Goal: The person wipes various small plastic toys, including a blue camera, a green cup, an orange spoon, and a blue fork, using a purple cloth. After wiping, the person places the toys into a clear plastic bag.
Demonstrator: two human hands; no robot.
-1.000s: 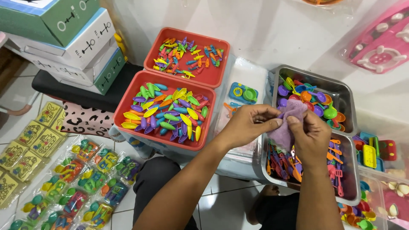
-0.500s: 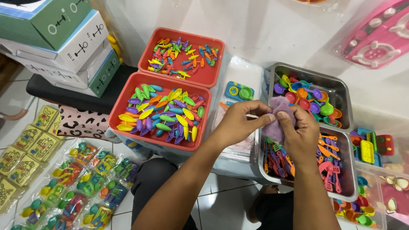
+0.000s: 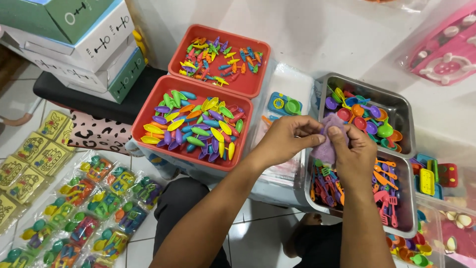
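Fingers of the right hand and those of the left hand are pressed together, pinching a small fuzzy purple cloth piece between them. It hangs just above the steel tray of coloured plastic toy utensils. Since half a second ago both hands have kept their grip, barely shifting.

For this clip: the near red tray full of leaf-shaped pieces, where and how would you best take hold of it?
Probably by its two short side rims, one hand from each side. The near red tray is wide, shallow and heaped with loose leaf-shaped pieces, so a level two-sided lift suits it; the second red tray crowds its far edge.
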